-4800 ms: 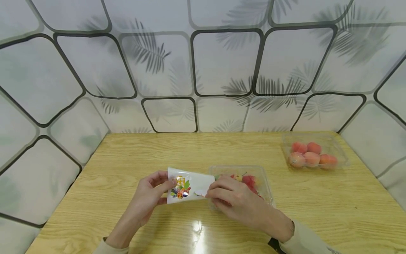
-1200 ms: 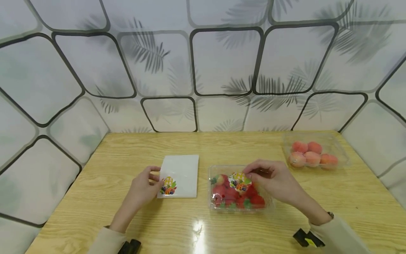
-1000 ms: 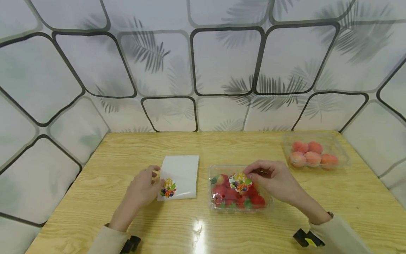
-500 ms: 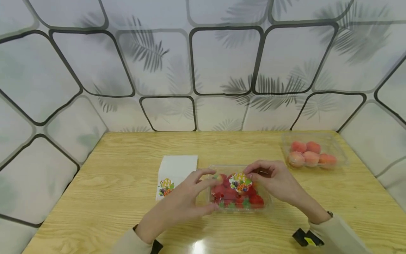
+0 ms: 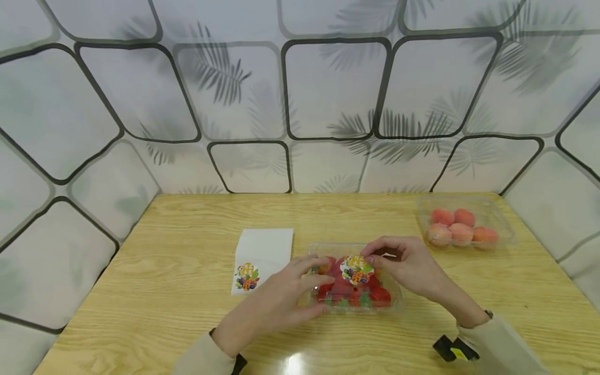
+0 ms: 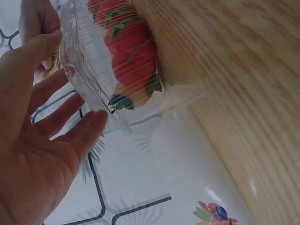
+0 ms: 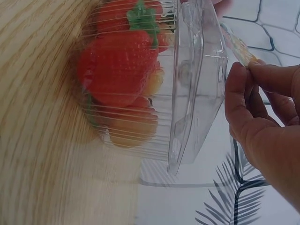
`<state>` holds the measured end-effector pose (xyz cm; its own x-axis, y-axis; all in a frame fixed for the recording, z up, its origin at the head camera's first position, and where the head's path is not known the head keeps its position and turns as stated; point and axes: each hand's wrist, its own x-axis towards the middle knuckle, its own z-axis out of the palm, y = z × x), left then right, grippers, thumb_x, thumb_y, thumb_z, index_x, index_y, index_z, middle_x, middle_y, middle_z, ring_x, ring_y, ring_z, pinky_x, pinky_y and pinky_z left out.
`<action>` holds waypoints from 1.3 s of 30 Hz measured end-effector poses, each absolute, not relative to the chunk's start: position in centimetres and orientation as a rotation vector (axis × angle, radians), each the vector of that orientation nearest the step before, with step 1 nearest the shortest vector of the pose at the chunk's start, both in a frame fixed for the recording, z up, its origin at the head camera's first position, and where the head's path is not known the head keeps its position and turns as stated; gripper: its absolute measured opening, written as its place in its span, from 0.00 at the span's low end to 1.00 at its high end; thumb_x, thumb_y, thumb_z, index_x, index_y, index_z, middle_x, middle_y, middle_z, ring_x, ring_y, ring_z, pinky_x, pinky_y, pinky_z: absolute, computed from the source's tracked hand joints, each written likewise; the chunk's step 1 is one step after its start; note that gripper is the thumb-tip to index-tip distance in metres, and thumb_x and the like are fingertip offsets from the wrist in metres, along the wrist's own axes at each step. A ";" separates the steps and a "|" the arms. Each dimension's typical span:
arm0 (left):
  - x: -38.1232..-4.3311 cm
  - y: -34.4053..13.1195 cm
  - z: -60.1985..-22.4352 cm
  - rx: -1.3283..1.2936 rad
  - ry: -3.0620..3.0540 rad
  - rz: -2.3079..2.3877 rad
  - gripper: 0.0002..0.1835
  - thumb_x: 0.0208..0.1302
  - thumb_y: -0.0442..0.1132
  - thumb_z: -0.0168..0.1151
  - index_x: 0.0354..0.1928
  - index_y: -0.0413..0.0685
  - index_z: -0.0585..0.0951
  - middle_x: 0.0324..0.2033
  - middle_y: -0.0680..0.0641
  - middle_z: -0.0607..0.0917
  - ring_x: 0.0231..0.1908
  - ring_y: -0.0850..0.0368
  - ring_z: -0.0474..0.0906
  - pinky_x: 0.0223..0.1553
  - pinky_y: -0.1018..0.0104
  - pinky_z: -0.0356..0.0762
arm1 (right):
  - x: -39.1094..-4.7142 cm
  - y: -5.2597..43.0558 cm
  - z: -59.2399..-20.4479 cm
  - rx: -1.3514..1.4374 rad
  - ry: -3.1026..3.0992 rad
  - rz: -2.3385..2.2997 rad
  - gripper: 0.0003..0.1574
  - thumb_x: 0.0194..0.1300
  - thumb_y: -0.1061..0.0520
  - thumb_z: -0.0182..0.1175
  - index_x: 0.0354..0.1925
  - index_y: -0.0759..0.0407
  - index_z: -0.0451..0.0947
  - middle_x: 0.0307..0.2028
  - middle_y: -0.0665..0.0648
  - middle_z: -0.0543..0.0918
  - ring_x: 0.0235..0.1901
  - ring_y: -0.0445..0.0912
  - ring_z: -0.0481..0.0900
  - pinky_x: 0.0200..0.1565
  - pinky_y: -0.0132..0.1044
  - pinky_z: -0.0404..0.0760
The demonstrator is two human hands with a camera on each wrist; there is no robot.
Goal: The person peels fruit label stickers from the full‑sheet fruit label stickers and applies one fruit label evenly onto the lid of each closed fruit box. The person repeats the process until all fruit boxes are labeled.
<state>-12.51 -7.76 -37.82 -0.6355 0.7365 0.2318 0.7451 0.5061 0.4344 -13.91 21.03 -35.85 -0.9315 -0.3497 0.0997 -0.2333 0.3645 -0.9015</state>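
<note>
A clear plastic box [image 5: 397, 298] of red strawberries [image 5: 380, 296] stands lidded on the table. Over its top, my right hand [image 5: 408, 266] pinches a round fruit-print sticker [image 5: 357, 270] between thumb and fingertip. In the right wrist view this sticker [image 7: 240, 46] is tilted at the lid [image 7: 199, 108]; whether its far edge touches is unclear. My left hand [image 5: 286, 297] is at the box's left end, fingers spread and extended over the lid, thumb by the front edge. The left wrist view shows the left hand [image 6: 42, 126] with fingertips against the rim [image 6: 86, 86].
Left of the box lies a white sticker sheet [image 5: 269, 249], slightly curled, with another fruit-print sticker [image 5: 247, 276] on it. A second clear box holding several peaches [image 5: 461, 234] stands at the back right of the wooden table [image 5: 187, 229]. A patterned backdrop rises behind.
Both hands held the sheet at first; the sticker came off in my right hand, and the sheet went onto the table. My left hand then moved right to the box; the right hand stayed nearly still.
</note>
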 end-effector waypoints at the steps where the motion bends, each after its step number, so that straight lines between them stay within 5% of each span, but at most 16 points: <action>1: -12.5 -7.7 -37.8 -1.336 -2.711 -0.786 0.23 0.68 0.52 0.68 0.61 0.52 0.83 0.70 0.49 0.75 0.73 0.49 0.67 0.65 0.55 0.78 | -14.0 21.0 -35.9 -0.542 2.502 -1.624 0.06 0.70 0.64 0.63 0.43 0.62 0.86 0.41 0.62 0.87 0.39 0.38 0.87 0.41 0.39 0.89; 39: -12.8 -7.5 -37.8 -1.370 -2.620 -0.673 0.19 0.70 0.51 0.66 0.56 0.49 0.85 0.64 0.47 0.81 0.70 0.48 0.72 0.64 0.57 0.79 | -13.3 20.0 -36.1 -0.999 2.697 -1.635 0.17 0.64 0.76 0.62 0.38 0.55 0.85 0.34 0.52 0.86 0.33 0.37 0.83 0.34 0.30 0.84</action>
<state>-12.81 -7.46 -37.77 -0.5867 0.7543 0.2946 0.8029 0.4946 0.3326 -13.34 19.97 -36.15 -0.8051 -0.4066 0.4320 -0.5710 0.3339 -0.7500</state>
